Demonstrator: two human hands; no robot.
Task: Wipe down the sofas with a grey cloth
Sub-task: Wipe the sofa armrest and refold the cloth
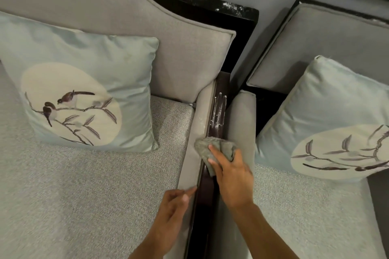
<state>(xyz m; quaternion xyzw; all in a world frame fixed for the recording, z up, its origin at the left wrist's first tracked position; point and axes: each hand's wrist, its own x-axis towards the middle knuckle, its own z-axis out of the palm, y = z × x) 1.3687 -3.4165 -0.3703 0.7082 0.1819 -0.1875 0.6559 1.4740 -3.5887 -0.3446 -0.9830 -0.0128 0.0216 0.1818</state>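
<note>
Two grey sofas stand side by side. The left sofa [88,185] has a textured seat and a dark wooden arm rail [217,111] streaked with white dust. The right sofa [305,206] sits just beyond it. My right hand [233,174] grips a crumpled grey cloth [207,146] and presses it onto the dark rail between the two padded armrests. My left hand [172,212] rests with straight fingers against the left sofa's grey padded armrest [200,115], near the front.
A pale blue cushion with two birds [80,94] leans on the left sofa's back. A matching cushion [328,128] lies on the right sofa. Dusty black frame wood [231,10] runs along the backs.
</note>
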